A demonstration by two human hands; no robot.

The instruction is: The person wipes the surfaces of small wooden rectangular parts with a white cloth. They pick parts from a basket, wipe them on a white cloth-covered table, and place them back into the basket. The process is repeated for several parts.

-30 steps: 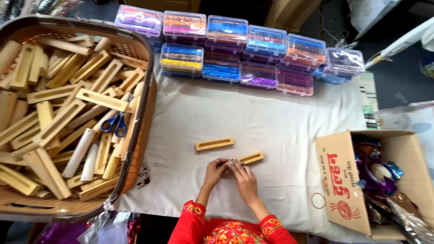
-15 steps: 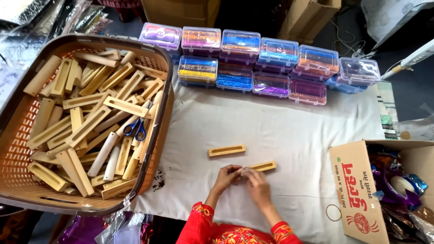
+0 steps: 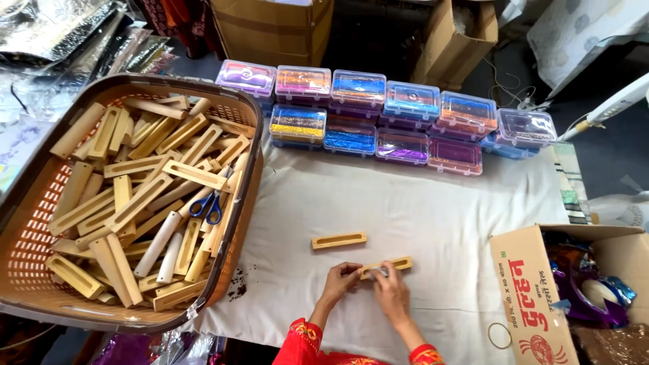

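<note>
Both grips closed on one slotted wooden bar (image 3: 387,266): left hand (image 3: 341,280) pinches its near end, right hand (image 3: 391,292) steadies the middle, apparently working something into the slot. Bar pale, rectangular, resting on the white-clothed table (image 3: 433,209). A second bar (image 3: 339,240) lies just beyond it; brown basket (image 3: 40,230) of bars well left.

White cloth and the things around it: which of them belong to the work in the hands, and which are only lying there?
In the work:
- left hand and right hand, both on one slotted wooden piece
- second slotted wooden piece, beside them on the white cloth
- basket of similar pieces

Only lying there:
- blue scissors in the basket
- clear boxes
- cardboard box
- rubber band
</note>
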